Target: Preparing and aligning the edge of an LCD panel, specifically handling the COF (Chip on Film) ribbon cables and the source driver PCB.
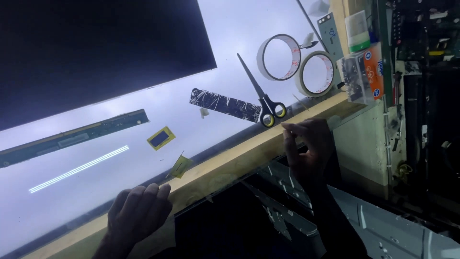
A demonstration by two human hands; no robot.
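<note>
A big dark panel (91,52) fills the upper left, lying over a wide, pale glowing sheet (230,29) that takes up most of the bench. Along the sheet's near edge runs a wooden strip (239,160), and both of the person's hands are on it. The left hand (136,216) lies on the strip at the lower left, its fingers curled loosely under and holding nothing that I can see. The right hand (306,144) is further along, fingertips pinched together at the strip's edge — whether they grip anything is too dark to tell. Below the strip sits a grey metal frame (287,211). On the glowing sheet lie a long green circuit strip (72,136), a dark scratched strip (225,105), a pair of scissors (261,93) just above the right hand, and two rolls of tape (297,64) side by side. Smallest of all — a yellow-edged blue tag (160,137) and a yellow scrap (181,166), near the left hand.
</note>
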